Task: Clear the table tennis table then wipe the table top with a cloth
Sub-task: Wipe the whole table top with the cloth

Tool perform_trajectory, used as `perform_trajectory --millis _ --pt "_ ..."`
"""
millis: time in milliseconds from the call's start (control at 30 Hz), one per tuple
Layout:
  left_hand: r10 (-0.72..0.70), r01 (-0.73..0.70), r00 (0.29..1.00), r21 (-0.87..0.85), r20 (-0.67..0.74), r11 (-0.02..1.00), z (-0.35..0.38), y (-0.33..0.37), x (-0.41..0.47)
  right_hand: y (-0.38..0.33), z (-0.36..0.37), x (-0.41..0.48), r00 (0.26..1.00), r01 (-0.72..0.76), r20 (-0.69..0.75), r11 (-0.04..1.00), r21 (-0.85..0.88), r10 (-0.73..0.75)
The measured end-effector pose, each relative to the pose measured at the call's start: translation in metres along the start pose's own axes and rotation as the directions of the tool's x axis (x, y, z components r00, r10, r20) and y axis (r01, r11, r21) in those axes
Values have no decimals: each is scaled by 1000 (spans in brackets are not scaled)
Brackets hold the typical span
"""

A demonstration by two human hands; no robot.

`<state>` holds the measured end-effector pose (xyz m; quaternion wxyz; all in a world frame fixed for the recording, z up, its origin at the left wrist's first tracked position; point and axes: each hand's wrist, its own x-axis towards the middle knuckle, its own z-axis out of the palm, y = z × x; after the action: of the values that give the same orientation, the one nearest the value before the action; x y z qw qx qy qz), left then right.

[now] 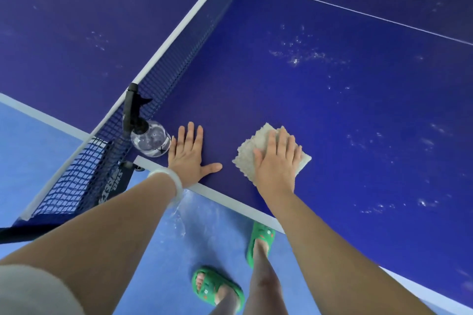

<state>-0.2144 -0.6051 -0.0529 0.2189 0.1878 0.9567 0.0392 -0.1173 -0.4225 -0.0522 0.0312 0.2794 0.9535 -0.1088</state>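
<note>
A dark blue table tennis table [332,110] fills most of the view, with wet droplets scattered over its surface. My right hand [277,161] lies flat with straight fingers on a folded beige cloth [249,151], pressing it onto the table top near the white side edge. My left hand [190,155] rests flat on the bare table top beside the cloth, fingers spread. A clear spray bottle [151,142] with a black trigger head stands just left of my left hand, against the net [163,79].
The net's post and clamp [129,110] sit at the table's side edge. Below the edge is a light blue floor [166,238] with a wet patch, and my feet in green sandals [217,289].
</note>
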Motion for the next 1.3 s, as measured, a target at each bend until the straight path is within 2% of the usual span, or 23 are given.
perform_trajectory --millis 33,100,167,233,267,333,433,500,567,667,733,800,867,933,967,1000,1067,1100,1167,1200,1233,1300 --pt "0 0 1000 3 -3 1000 0 0 0 -5 4 -4 1000 21 -3 999 -31 -21" --pt "5 -5 1000 8 -12 1000 1 -1 2 -10 10 -20 987 162 11 984 -72 -162" --pt "9 -9 1000 -5 -13 1000 3 -3 2 3 14 -38 931 364 48 925 -108 -361" --pt "11 -11 1000 -21 -13 1000 4 -4 3 34 10 -42 889 458 77 878 -138 -452" --pt "11 -11 1000 -17 -14 1000 4 -4 4 53 6 -33 890 457 77 872 -176 -450" --pt "5 -5 1000 2 -17 1000 6 -5 4 81 -5 -5 940 339 58 909 -244 -335" --pt "-1 1 1000 6 -27 1000 8 -4 5 82 -14 39 999 44 13 986 -159 -43" --pt "-5 5 999 0 -38 1000 9 -5 4 62 -12 42 1000 3 7 991 -137 -2" --pt "-7 7 999 -4 -44 1000 10 -5 4 44 -4 21 989 151 25 973 -177 -149" --pt "-2 2 999 0 -37 1000 10 -6 4 58 1 -20 881 472 117 863 -178 -458" --pt "0 0 999 -10 -36 1000 10 -7 4 92 -6 -21 840 541 145 828 -148 -523" --pt "2 -3 999 -13 -34 1000 9 -6 3 121 -17 -1 896 443 121 872 -210 -426" --pt "2 -2 1000 -14 -31 1000 7 -5 2 125 -25 30 981 195 65 955 -224 -185" --pt "4 -4 1000 -17 -23 1000 5 -5 1 101 -24 58 998 -53 14 983 -174 57" --pt "4 -4 1000 -23 -23 1000 5 -4 0 81 -22 66 992 -119 14 981 -153 122" --pt "2 -3 1000 -33 -23 999 4 -3 0 60 -19 68 993 -112 27 984 -138 117" --pt "-3 2 1000 -48 -23 999 1 -1 -2 24 -9 55 993 107 54 984 -142 -100" --pt "-6 5 1000 -59 -29 998 -1 0 -2 14 -4 41 964 265 80 951 -158 -255" --pt "0 -8 997 -104 -80 995 -5 6 -2 19 -2 25 853 521 135 836 -174 -504" --pt "14 -30 991 -119 -130 992 -7 10 -1 30 -6 31 810 585 154 794 -164 -565" --pt "34 -55 983 -114 -181 992 -10 15 1 42 -9 43 801 599 150 783 -168 -580" --pt "58 -82 970 -92 -235 992 -18 27 12 64 -16 78 878 478 124 859 -183 -462"
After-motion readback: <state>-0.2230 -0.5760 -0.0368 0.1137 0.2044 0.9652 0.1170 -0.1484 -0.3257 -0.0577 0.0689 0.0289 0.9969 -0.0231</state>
